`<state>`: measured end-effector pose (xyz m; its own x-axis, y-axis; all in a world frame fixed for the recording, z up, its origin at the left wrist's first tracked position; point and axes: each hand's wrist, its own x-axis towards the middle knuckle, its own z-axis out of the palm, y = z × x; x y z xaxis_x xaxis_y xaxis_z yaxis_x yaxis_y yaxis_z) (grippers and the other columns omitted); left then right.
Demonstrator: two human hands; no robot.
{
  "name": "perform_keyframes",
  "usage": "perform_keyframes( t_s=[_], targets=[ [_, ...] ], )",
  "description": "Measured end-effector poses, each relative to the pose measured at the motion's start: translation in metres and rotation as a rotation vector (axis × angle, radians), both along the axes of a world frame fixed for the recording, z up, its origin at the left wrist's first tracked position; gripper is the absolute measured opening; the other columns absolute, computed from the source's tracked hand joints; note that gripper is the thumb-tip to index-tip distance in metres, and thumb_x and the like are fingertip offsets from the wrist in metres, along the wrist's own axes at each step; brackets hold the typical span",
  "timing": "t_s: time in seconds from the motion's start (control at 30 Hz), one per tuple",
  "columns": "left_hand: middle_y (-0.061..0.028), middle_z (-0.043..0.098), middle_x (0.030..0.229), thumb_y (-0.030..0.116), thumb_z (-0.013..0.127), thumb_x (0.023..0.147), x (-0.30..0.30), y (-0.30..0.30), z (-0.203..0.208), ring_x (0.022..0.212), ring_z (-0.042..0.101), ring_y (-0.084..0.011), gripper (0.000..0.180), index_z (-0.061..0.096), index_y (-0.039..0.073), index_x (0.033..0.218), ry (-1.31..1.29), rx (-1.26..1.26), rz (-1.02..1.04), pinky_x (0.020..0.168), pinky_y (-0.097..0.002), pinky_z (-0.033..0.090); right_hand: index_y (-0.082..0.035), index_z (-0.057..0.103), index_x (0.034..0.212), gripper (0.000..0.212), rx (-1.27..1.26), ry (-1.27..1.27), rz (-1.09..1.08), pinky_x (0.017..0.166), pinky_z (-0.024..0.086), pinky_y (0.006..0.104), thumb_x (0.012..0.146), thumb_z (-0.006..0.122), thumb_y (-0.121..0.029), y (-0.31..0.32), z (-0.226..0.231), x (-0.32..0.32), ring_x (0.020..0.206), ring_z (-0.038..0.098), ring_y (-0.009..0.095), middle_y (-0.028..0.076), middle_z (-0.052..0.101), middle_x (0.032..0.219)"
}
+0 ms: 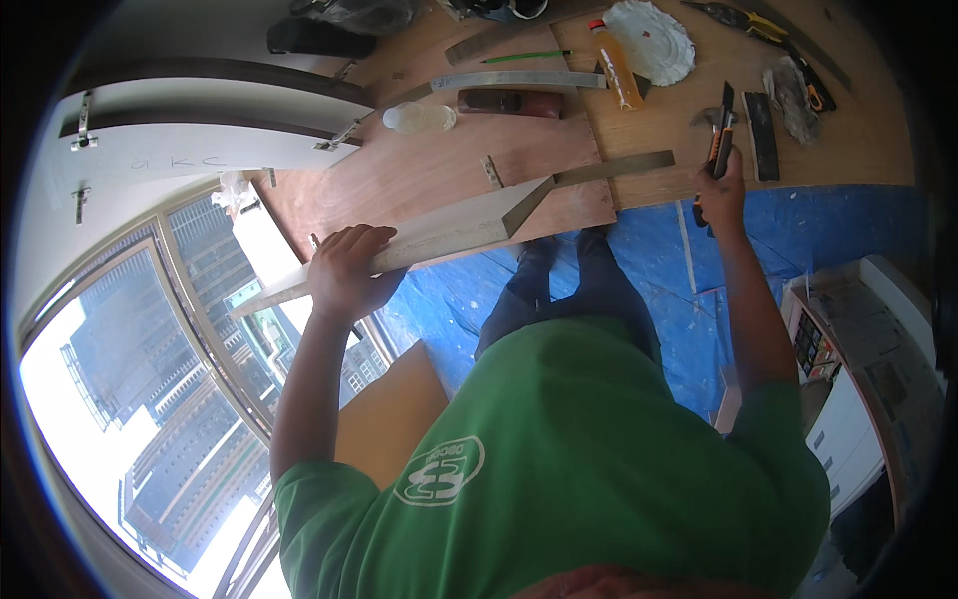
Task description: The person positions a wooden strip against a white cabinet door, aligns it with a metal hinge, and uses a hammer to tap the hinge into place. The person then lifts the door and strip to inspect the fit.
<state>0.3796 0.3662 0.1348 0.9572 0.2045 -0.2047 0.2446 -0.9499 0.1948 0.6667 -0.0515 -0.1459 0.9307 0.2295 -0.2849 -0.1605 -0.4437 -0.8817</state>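
My left hand (349,268) is closed round the edge of a long pale board (449,228), its fingers over the top face. The board lies tilted across the near edge of the workbench. My right hand (722,196) is closed round a black and orange utility knife (721,140), held upright past the bench's near edge on the right. Beside the knife, a metal hammer head (706,118) shows; whether its handle is also in my grip I cannot tell. A flat metal strip (629,167) sticks out from the board's right end.
On the wooden workbench (539,140) are a hand plane (509,103), a metal ruler (519,79), a clear bottle (419,118), an amber drink bottle (617,68) and a dark sharpening block (761,137). White panels with hinges (200,145) stand left. Blue sheeting (798,225) covers the floor.
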Motion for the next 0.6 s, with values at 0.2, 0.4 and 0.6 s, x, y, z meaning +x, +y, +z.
perform_keyframes(
  t_s=[0.2,0.4,0.6],
  targets=[
    [-0.0064,0.075,0.092,0.022,0.086,0.076,0.003,0.005,0.0,0.087,0.075,-0.0305,0.032,0.073,0.01,0.102,-0.021,-0.042,-0.079,0.082,-0.0434,0.058,-0.009,0.056,0.135,0.037,0.08,0.594,0.136,0.056,0.053,0.0302,0.106,0.06,-0.031,0.041,0.059,-0.148,0.059,0.06,0.012,0.003,0.061,0.08],
    [-0.0151,0.075,0.118,0.022,0.082,0.082,0.037,-0.003,0.015,0.101,0.075,-0.0331,0.048,0.07,0.009,0.127,0.061,-0.136,-0.234,0.096,-0.0445,0.057,-0.009,0.052,0.148,0.042,0.18,0.556,0.289,0.073,0.055,0.0379,0.113,0.048,-0.032,0.071,0.017,-0.208,0.071,0.063,0.022,0.011,0.063,0.086],
    [-0.0134,0.077,0.114,0.026,0.077,0.089,0.047,-0.015,-0.001,0.098,0.077,-0.0318,0.045,0.068,0.012,0.131,0.118,-0.217,-0.193,0.084,-0.0421,0.062,-0.009,0.049,0.152,0.042,0.113,0.363,0.262,0.082,0.055,0.0433,0.114,0.045,-0.027,0.089,0.017,-0.226,0.088,0.07,0.037,0.023,0.07,0.104]
  ],
)
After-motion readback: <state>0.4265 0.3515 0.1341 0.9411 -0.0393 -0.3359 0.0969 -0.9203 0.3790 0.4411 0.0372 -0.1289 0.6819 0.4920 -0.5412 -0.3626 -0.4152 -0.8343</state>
